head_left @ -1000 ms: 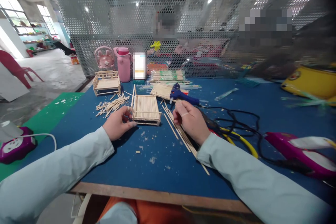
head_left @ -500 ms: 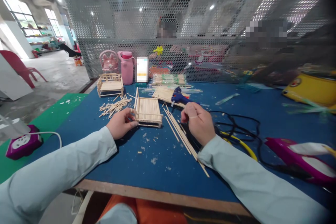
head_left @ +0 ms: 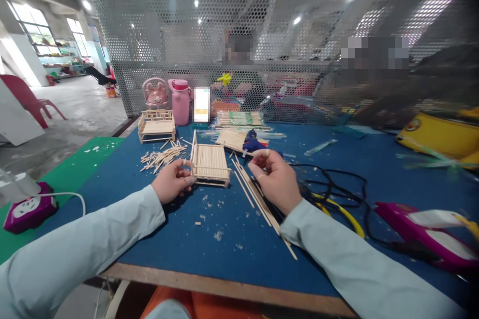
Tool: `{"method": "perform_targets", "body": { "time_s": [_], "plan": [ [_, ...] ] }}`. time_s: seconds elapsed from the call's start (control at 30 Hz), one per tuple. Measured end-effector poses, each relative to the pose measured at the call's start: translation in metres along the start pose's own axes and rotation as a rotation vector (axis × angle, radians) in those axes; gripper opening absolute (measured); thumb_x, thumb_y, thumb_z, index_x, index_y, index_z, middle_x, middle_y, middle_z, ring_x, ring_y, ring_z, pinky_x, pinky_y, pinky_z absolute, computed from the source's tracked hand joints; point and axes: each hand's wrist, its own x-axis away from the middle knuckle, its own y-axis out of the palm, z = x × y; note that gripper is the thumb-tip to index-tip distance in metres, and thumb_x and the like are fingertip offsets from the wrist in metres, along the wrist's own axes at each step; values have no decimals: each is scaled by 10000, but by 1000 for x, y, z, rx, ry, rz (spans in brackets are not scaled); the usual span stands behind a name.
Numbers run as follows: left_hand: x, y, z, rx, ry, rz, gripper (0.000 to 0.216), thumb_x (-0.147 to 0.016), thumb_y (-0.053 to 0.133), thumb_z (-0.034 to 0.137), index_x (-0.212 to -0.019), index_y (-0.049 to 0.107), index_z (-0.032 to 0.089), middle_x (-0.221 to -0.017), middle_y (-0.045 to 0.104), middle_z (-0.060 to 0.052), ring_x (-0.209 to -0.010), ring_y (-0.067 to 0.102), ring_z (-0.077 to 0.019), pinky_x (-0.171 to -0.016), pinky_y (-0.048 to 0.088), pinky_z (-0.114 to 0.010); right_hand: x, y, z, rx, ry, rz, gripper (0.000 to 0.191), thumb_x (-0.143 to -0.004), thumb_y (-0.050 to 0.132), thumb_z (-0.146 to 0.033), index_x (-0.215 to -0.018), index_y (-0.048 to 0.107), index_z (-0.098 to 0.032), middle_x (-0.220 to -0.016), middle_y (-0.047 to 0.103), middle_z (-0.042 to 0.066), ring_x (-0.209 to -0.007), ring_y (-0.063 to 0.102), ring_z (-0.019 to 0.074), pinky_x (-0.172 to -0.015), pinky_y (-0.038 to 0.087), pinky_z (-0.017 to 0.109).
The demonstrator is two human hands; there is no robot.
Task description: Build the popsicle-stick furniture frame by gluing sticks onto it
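A small bench-like frame of pale wooden sticks (head_left: pixel 210 159), with a slatted top and a tall post at its back left corner, stands on the blue table. My left hand (head_left: pixel 173 180) grips its front left corner between thumb and fingers. My right hand (head_left: pixel 277 179) hovers to the right of the frame, fingers loosely bent and parted, with nothing visible in them. Beneath it lie several long thin sticks (head_left: pixel 258 199). Just beyond the right hand, a blue glue gun (head_left: pixel 252 142) rests on a flat slatted wooden panel (head_left: pixel 229 139).
Behind the left hand lies a pile of short sticks (head_left: pixel 163 157), with a finished-looking stick bench (head_left: pixel 157 127) farther back. A pink bottle (head_left: pixel 181 104), a phone (head_left: pixel 202 104) and bundled sticks (head_left: pixel 239 118) line the perforated screen (head_left: pixel 149 25). Black cables (head_left: pixel 348 179) and a purple power strip (head_left: pixel 422 234) lie right.
My right hand has shifted slightly left, and its fingers have loosened from a tighter curl. The left hand keeps hold of the stick frame. The whole view has tipped up slightly.
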Motion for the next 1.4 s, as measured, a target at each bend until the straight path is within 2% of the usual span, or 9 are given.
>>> {"method": "perform_targets", "body": {
  "time_s": [0.3,0.43,0.53,0.63,0.7,0.9,1.13,1.23,1.4],
  "plan": [
    [5,2,6,92,48,67,305,-626,690,240,-840,483,168,-593,539,68,-399,478,-43,-352,341,-147,1,-4,-9,114,-47,63,370,-743,539,-370,-523,284,-218,-483,298,-72,-465,298,78,-485,309,222],
    [5,2,8,106,84,102,292,-622,695,250,-819,498,164,-582,526,66,-419,478,-53,-355,354,-154,3,-8,-11,128,-48,-14,403,-803,461,-415,-472,357,-208,-449,336,-47,-458,344,94,-484,311,241],
    [5,2,9,115,94,123,281,-627,689,246,-820,502,163,-573,520,64,-442,487,-62,-371,379,-160,3,-7,-8,94,-54,-55,355,-832,418,-400,-546,472,-195,-517,453,-16,-506,429,114,-529,357,255],
    [5,1,9,120,103,125,264,-644,672,239,-850,525,161,-572,517,61,-459,482,-66,-384,395,-166,3,-2,-2,25,-22,-110,204,-816,435,-329,-817,584,-190,-668,563,9,-555,490,126,-548,403,260],
    [4,1,8,119,98,118,260,-659,656,228,-888,557,154,-568,505,61,-460,464,-63,-392,397,-169,3,0,2,12,-20,-133,225,-789,456,-276,-962,575,-195,-744,589,21,-593,513,132,-573,429,267],
    [2,-1,4,145,107,95,212,-689,635,251,-868,581,151,-607,503,53,-461,438,-49,-441,426,-188,3,3,7,1,-13,-166,274,-733,500,-222,-1002,546,-202,-772,564,20,-648,515,133,-626,449,275],
    [1,-11,10,133,136,-54,270,-627,700,298,-838,597,166,-596,498,43,-439,401,-59,-404,376,-204,-1,5,11,-218,175,-187,356,-679,532,-238,-1028,474,-200,-826,521,13,-633,499,113,-595,479,279],
    [-2,-13,10,145,131,-112,243,-612,715,293,-797,614,175,-624,529,23,-462,409,-65,-417,345,-203,-3,4,13,-274,239,-168,359,-675,493,-202,-1032,457,-201,-866,530,28,-709,541,131,-626,498,296],
    [-7,-15,6,124,130,-87,249,-618,711,287,-825,614,188,-581,509,35,-412,329,-47,-389,244,-194,-4,6,17,-324,287,-260,477,-652,453,-120,-1118,424,-216,-1069,587,91,-919,593,165,-769,501,350]
  ]
}}
